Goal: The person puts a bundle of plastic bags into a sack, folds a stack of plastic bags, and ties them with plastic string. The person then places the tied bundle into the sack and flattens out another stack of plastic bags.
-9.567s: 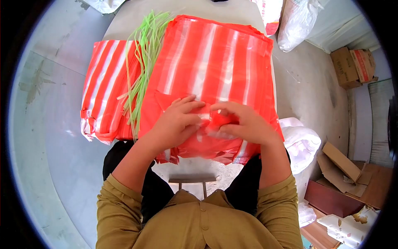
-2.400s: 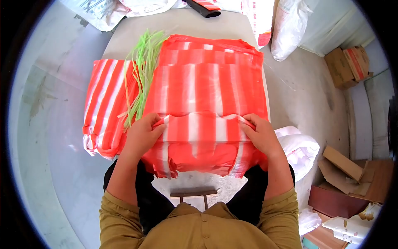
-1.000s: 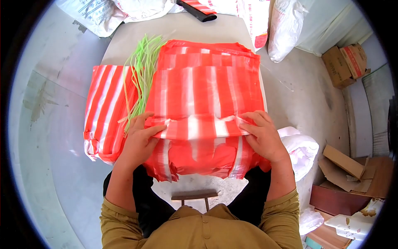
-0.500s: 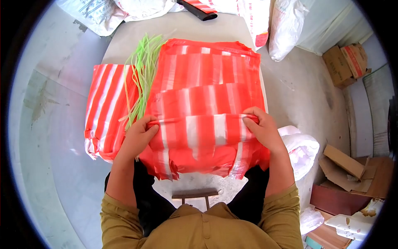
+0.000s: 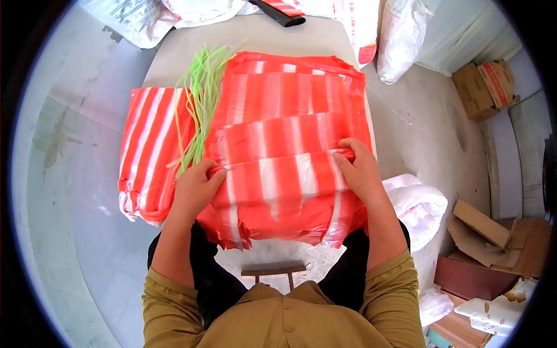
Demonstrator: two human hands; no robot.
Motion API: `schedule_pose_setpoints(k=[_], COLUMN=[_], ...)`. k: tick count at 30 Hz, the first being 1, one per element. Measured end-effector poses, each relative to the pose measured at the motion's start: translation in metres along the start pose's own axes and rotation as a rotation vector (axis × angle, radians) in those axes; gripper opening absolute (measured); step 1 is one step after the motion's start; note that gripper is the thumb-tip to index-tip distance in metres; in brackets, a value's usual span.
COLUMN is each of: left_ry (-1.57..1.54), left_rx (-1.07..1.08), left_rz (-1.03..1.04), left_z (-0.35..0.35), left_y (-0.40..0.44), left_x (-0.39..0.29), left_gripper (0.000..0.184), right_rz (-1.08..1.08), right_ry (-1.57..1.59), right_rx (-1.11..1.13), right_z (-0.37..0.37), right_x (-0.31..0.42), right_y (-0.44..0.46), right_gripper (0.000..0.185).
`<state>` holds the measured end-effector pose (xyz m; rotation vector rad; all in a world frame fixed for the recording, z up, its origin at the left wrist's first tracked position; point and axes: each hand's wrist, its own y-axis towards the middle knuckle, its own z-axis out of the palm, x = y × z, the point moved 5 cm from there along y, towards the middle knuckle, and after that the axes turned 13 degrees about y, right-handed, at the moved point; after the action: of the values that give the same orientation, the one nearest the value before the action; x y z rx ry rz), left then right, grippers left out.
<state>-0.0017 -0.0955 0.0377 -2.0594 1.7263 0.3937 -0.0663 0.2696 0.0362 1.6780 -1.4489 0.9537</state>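
A red-and-white striped plastic bag [image 5: 284,180] lies on top of a pile of similar bags [image 5: 278,95], its near end with handle-like strips hanging over the table edge. My left hand [image 5: 197,188] pinches the left end of the bag's folded edge between thumb and fingers. At the right end of that same edge, my right hand [image 5: 358,171] pinches the plastic. Left of the pile is a bundle of light green plastic strips [image 5: 203,95], partly lying over a folded stack of striped bags [image 5: 148,145].
Beneath the pile is a beige table [image 5: 232,35], with white sacks [image 5: 130,20] and a black-and-red striped roll [image 5: 281,13] at its far side. Cardboard boxes [image 5: 476,90] stand far right, and an opened carton [image 5: 493,238] nearer. A white plastic bundle [image 5: 415,209] sits beside my right arm.
My right hand has moved slightly away from me and to the left, pulling its end of the bag's edge with it, so the edge now slants. My left hand has barely moved.
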Motion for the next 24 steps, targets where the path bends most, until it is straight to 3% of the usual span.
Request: schedule_pose_setpoints(k=[2, 3, 6, 9, 11, 14, 24], left_ry=[0.095, 0.159, 0.302, 0.291, 0.2, 0.233, 0.3], left_rx=[0.027, -0.056, -0.226, -0.178, -0.056, 0.015, 0.006], left_rz=[-0.037, 0.018, 0.272, 0.596, 0.69, 0.67, 0.658], left_z=[-0.004, -0.007, -0.013, -0.017, -0.01, -0.005, 0.001], left_y=[-0.002, -0.003, -0.009, -0.018, -0.028, -0.03, -0.028], left_x=[-0.007, -0.012, -0.031, -0.052, -0.061, -0.061, -0.059], left_gripper=[0.028, 0.028, 0.033, 0.044, 0.053, 0.06, 0.057], right_rz=[-0.025, -0.038, -0.446, -0.577, -0.516, -0.423, -0.425], right_ry=[-0.081, -0.122, -0.351, -0.312, -0.342, -0.299, -0.347], right_rx=[-0.039, -0.059, -0.088, 0.323, 0.384, 0.41, 0.392], right_z=[-0.002, -0.004, -0.007, 0.002, 0.004, -0.001, -0.005], right_x=[0.006, 0.01, 0.031, 0.05, 0.054, 0.045, 0.036], right_y=[-0.002, -0.002, -0.008, -0.023, -0.03, -0.031, -0.029], right_gripper=[0.032, 0.032, 0.038, 0.044, 0.05, 0.055, 0.057])
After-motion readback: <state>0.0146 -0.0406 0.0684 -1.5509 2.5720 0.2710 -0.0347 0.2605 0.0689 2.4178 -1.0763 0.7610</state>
